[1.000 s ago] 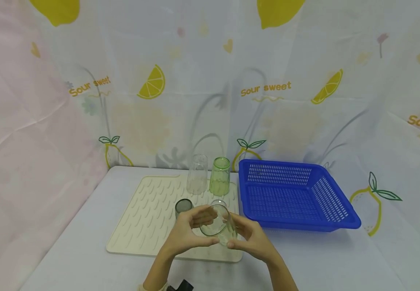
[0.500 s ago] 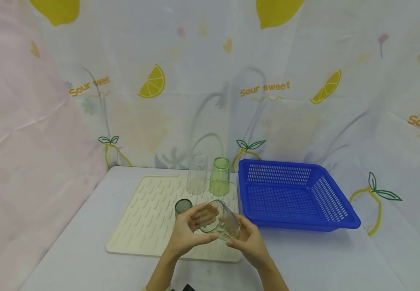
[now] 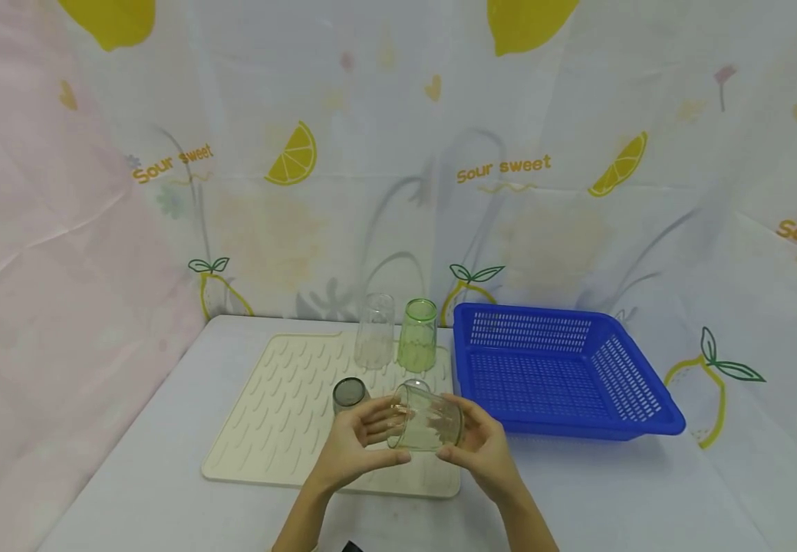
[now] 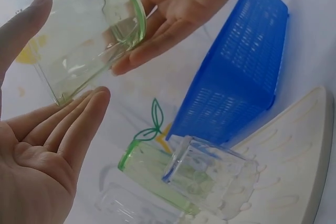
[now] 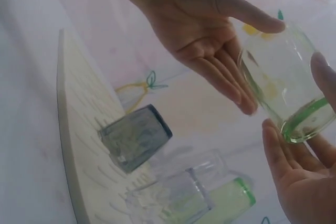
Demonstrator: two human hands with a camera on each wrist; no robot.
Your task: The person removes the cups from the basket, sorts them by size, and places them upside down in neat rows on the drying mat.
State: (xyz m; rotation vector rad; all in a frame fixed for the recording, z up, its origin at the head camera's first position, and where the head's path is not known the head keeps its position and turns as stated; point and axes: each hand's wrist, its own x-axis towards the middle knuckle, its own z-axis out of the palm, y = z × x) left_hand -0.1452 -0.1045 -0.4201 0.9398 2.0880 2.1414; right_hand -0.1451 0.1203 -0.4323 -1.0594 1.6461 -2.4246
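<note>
A pale green drinking glass (image 3: 429,418) lies sideways in the air between both hands, over the front right of the cream drying mat (image 3: 267,429). Its mouth points left and its thick green base (image 4: 134,17) points right. At the mouth end, the left hand (image 3: 351,451) holds it between the thumb and long, nearly straight fingers. The right hand (image 3: 484,452) grips the base end, thumb in front and fingers behind. Just left of the hands stands a smoky grey glass (image 3: 350,393). A short clear glass (image 4: 210,179) is partly hidden behind the held one in the head view.
Toward the back of the mat stand a tall clear glass (image 3: 374,337) and a tall green glass (image 3: 417,337). To the right, a blue plastic basket (image 3: 564,426) sits on the white-covered table. A lemon-print cloth (image 3: 398,153) hangs behind.
The held glass has turned from its mouth facing the head camera to lying crosswise, mouth to the left. Both hands stay on it, the right hand shifting slightly. The other glasses have not moved.
</note>
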